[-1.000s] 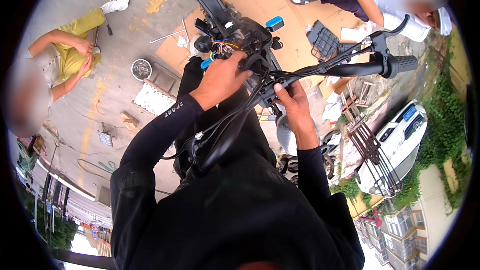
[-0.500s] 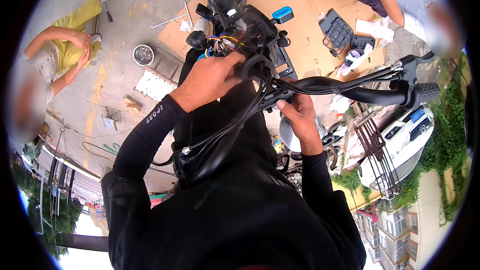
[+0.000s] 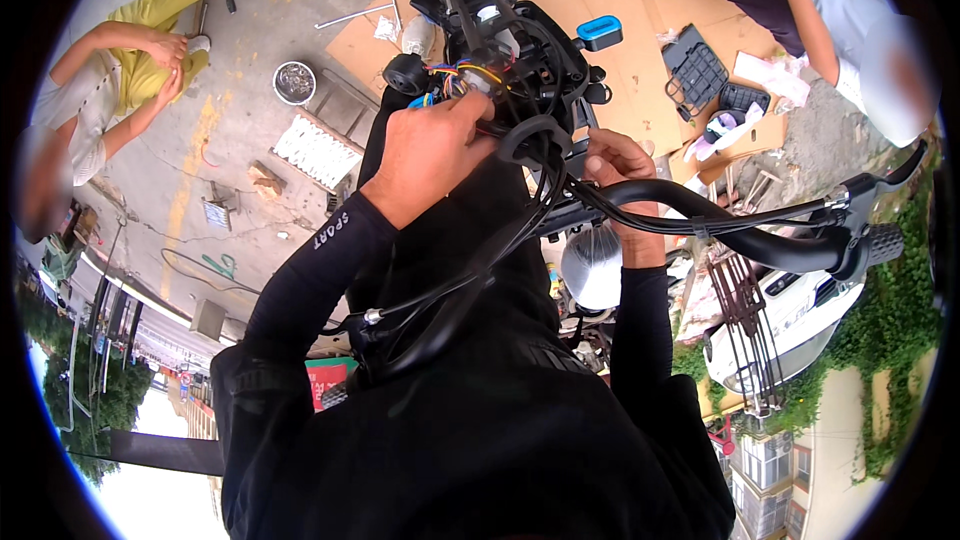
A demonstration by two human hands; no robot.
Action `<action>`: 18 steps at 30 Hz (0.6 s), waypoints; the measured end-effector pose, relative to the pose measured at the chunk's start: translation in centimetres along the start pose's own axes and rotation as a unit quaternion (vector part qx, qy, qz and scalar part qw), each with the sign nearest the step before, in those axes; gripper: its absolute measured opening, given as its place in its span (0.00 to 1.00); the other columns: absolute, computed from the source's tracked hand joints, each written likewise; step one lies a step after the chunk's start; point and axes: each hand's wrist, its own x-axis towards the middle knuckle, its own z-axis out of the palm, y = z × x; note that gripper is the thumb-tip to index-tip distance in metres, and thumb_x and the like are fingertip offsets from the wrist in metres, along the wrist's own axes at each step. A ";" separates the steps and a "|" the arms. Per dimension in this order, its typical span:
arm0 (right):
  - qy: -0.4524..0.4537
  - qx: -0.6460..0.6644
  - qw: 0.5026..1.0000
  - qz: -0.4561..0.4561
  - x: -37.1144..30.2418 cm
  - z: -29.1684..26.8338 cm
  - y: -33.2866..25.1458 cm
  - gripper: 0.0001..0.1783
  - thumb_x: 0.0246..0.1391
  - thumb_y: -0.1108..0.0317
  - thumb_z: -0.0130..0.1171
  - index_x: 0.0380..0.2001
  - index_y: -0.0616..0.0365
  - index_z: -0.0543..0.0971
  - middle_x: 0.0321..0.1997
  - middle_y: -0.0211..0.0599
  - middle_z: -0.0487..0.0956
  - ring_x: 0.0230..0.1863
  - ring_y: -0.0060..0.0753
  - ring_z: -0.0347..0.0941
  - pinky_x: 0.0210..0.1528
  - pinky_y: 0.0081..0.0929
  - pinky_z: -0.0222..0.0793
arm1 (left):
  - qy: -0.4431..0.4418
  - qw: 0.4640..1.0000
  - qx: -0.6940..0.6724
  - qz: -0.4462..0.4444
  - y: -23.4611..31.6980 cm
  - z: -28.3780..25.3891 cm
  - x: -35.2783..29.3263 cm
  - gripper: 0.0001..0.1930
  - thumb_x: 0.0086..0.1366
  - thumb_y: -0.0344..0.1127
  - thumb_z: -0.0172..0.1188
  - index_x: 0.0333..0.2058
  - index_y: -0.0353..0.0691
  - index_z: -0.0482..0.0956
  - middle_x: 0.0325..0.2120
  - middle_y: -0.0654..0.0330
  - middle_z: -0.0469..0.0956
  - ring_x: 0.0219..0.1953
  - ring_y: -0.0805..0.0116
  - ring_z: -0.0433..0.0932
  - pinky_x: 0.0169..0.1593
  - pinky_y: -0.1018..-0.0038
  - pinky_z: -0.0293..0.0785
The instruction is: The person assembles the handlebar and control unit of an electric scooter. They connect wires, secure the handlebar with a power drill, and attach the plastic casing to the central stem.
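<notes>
In front of me stands a black two-wheeler with a handlebar [image 3: 720, 230], black cables running along it. My left hand [image 3: 425, 155] is closed, thumb and fingers drawn together beside a bundle of coloured wires [image 3: 470, 72] at the opened front. Whatever its fingertips grip is hidden. On the far side of the bar, my right hand [image 3: 622, 172] has bent fingers and the thumb close to them, near the frame; anything between them cannot be made out. A thick black cable loop [image 3: 537, 132] lies between both hands.
A blue-topped part [image 3: 600, 32] juts out at the right of the two-wheeler. Cardboard [image 3: 620, 80] covers the ground there, with an opened black tool case [image 3: 697, 70]. At left are a metal bowl [image 3: 294, 83] of small parts and a seated person [image 3: 130, 70]. Another person [image 3: 850, 30] sits right.
My right hand has come off the handlebar's middle and moved up behind it, fingers now bent together. My left hand stays by the wires. The handlebar's right end sits lower in view.
</notes>
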 end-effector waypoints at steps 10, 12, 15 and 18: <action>0.068 -0.402 0.894 -0.185 2.3 4.5 -1.2 0.14 0.47 0.74 0.76 0.36 0.58 0.81 0.32 0.38 0.77 0.27 0.32 0.76 0.30 0.26 0.76 | -0.020 0.996 0.087 -0.007 0.5 -0.1 -0.7 0.17 0.56 0.40 0.72 0.44 0.47 0.81 0.21 0.57 0.83 0.25 0.53 0.83 0.30 0.60 0.77; 0.065 -0.392 0.904 -0.158 2.4 4.7 -1.6 0.13 0.48 0.74 0.75 0.36 0.59 0.80 0.32 0.39 0.78 0.29 0.34 0.78 0.31 0.27 0.77 | -0.019 0.996 0.081 0.018 -0.2 -0.3 -0.3 0.16 0.57 0.39 0.72 0.44 0.46 0.82 0.22 0.57 0.83 0.26 0.53 0.84 0.30 0.60 0.78; 0.060 -0.422 0.892 -0.150 2.4 4.6 -1.5 0.12 0.51 0.72 0.74 0.35 0.60 0.78 0.33 0.41 0.78 0.30 0.36 0.79 0.32 0.30 0.78 | 0.052 0.998 0.015 0.038 -0.1 -0.5 -0.4 0.14 0.57 0.37 0.72 0.42 0.45 0.84 0.23 0.57 0.84 0.27 0.54 0.84 0.32 0.62 0.79; 0.080 -0.431 0.889 -0.132 2.4 4.4 -0.8 0.14 0.51 0.68 0.75 0.34 0.60 0.78 0.33 0.42 0.79 0.29 0.37 0.79 0.32 0.31 0.78 | 0.002 1.000 -0.026 -0.004 -0.2 -1.8 1.0 0.11 0.58 0.35 0.72 0.40 0.43 0.85 0.25 0.56 0.85 0.28 0.56 0.85 0.33 0.64 0.79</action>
